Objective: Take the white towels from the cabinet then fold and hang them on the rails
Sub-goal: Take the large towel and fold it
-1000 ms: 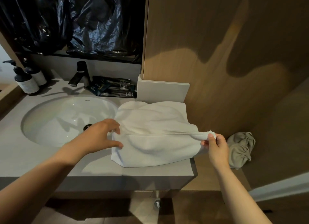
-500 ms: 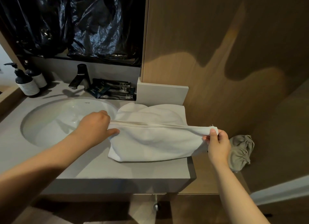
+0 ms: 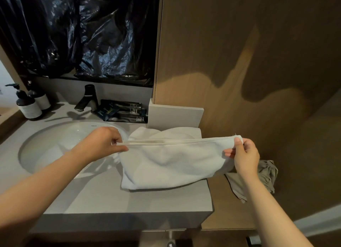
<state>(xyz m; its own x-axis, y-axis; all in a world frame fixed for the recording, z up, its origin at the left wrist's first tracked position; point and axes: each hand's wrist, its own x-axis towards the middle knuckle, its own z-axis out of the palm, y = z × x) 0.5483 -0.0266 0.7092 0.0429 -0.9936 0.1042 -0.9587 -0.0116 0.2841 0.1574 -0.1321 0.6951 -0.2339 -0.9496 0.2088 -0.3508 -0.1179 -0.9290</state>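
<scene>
Both left hand and right hand pinch the white towel over a grey counter — wooden wall.

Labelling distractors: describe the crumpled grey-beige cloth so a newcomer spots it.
Find the grey vanity counter. Just past its right end, on the lower wooden ledge, lies the grey-beige cloth. Unlike the white towel beside it, it is darker and bunched.

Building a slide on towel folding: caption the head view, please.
Left hand and right hand pinch the top edge of a white towel, stretched taut over the grey counter beside the sink.
</scene>
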